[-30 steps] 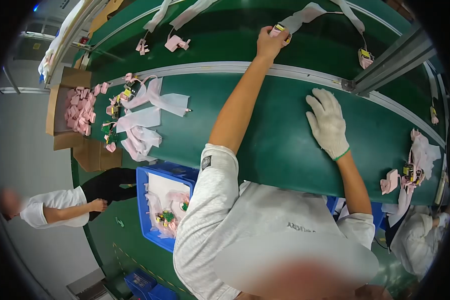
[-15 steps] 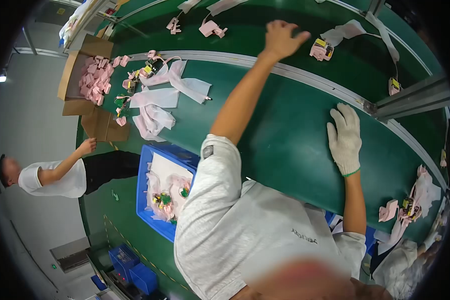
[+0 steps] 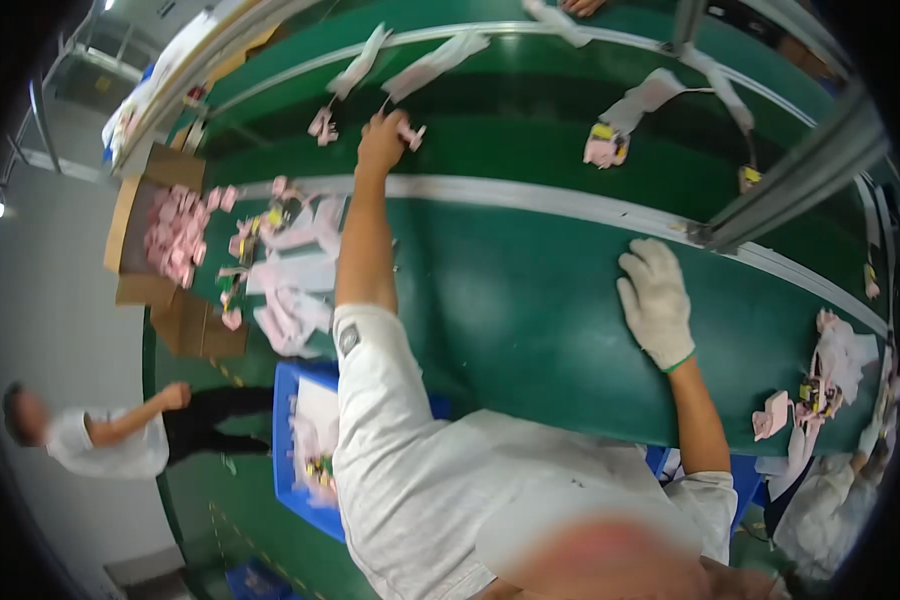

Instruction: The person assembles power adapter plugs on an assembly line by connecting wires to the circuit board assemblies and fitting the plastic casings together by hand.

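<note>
My left hand [image 3: 379, 147], bare, is closed on a pink plug piece [image 3: 411, 132] at the belt beyond the rail; a white wrapped strip [image 3: 436, 65] extends above it. My right hand [image 3: 656, 303], in a white knitted glove, lies with fingers spread on the green work surface [image 3: 510, 300] and holds nothing. Another pink plug piece [image 3: 323, 126] sits on the belt left of my left hand. A pink and yellow part [image 3: 604, 147] with a white strip is on the belt farther right.
A cardboard box [image 3: 126, 222] of pink parts stands left, near circuit parts with strips [image 3: 295, 272]. Below is a blue bin [image 3: 284, 440]. A metal post [image 3: 800, 170] rises at right, near more parts [image 3: 820, 390]. People are at left [image 3: 110, 440] and lower right.
My left hand has let go of the pink and yellow part, moved left along the belt and closed on a pink plug piece. The camera view has shifted. My gloved hand still rests on the surface.
</note>
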Demonstrator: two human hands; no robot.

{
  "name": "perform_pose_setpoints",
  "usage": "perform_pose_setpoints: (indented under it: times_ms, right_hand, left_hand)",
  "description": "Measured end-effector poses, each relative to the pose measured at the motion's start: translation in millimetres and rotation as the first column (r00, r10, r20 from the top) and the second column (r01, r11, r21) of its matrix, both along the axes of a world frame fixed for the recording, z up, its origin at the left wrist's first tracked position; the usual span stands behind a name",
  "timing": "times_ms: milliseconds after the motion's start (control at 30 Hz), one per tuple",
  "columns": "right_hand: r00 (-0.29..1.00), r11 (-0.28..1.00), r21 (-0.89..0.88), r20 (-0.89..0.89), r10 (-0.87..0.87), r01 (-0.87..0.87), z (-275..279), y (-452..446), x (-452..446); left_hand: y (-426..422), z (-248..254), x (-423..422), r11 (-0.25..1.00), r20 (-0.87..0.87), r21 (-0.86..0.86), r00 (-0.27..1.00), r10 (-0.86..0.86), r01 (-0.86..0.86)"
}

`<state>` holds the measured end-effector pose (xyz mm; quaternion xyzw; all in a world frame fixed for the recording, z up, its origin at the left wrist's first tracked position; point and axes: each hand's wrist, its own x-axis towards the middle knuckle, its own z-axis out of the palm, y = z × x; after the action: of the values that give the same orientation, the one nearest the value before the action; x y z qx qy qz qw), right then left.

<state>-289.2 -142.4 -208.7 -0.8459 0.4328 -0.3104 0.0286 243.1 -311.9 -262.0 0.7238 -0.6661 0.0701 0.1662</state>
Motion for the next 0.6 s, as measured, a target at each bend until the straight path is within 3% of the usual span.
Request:
perform_pose_setpoints:
  times_ms: [33,67,100,167,200,233,267,300,333,400,433,500,533,600]
  right_hand:
    - [1.000,1.000,0.012,-0.007,-0.001,0.001,0.0,1.6,-0.2]
    - [1.000,0.999,0.031,-0.010,0.010,-0.010,-0.7,4.1,2.1]
    - [0.999,0.998,0.057,-0.013,0.031,-0.030,-0.7,5.1,3.9]
    - [0.999,0.998,0.049,-0.001,0.035,-0.035,-0.8,5.8,4.6]
    - [0.999,0.998,0.048,0.002,0.038,-0.038,-1.6,6.9,4.5]
    - [0.999,0.998,0.045,0.004,0.043,-0.043,-2.0,7.6,4.1]
    - [0.999,0.998,0.044,0.006,0.052,-0.053,-2.0,8.5,3.5]
    - [0.998,0.997,0.048,0.018,0.052,-0.053,-1.7,9.0,3.3]
    - [0.998,0.997,0.052,0.029,0.053,-0.055,-1.1,9.3,3.2]
    - [0.997,0.996,0.058,0.041,0.071,-0.074,-1.4,10.1,2.3]
    - [0.994,0.994,0.057,0.063,0.085,-0.089,-2.2,10.3,0.9]
    - [0.989,0.992,0.052,0.102,0.105,-0.111,-1.3,10.2,-0.7]
    - [0.989,0.992,0.047,0.098,0.112,-0.117,2.0,11.1,-0.6]
    - [0.963,0.993,0.022,0.248,0.107,-0.116,12.2,17.0,-0.6]
  left_hand:
    - [9.6,16.4,-15.1,0.991,-0.014,0.104,0.996,0.091,-0.089]
    - [14.4,29.0,-27.9,0.993,-0.008,0.085,0.997,0.077,-0.076]
    - [21.2,35.9,-40.5,0.997,-0.273,0.021,0.959,0.077,-0.074]
    - [36.3,46.1,-64.2,0.989,-0.725,-0.081,0.688,0.029,-0.127]
    - [40.7,48.4,-71.7,0.988,-0.720,-0.083,0.693,0.032,-0.131]
    - [44.6,50.3,-80.0,0.981,-0.907,-0.171,0.405,-0.118,-0.097]
    - [49.3,51.0,-88.9,0.960,-0.964,-0.264,0.061,-0.259,-0.097]
    - [54.4,51.9,-98.3,0.927,-0.881,-0.351,-0.288,-0.375,-0.132]
    - [61.2,60.7,-113.2,0.925,-0.880,-0.353,-0.283,-0.380,-0.143]
    - [74.6,82.1,-144.0,0.901,-0.751,-0.418,-0.513,-0.415,-0.117]
    - [81.4,92.0,-157.6,0.899,-0.752,-0.417,-0.506,-0.422,-0.131]
    - [91.8,114.0,-187.9,0.899,-0.849,-0.437,-0.339,-0.404,0.022]
    - [97.2,125.8,-205.5,0.897,-0.846,-0.442,-0.339,-0.411,0.015]
    - [115.1,151.6,-242.7,0.846,-0.875,-0.475,-0.236,-0.423,0.242]
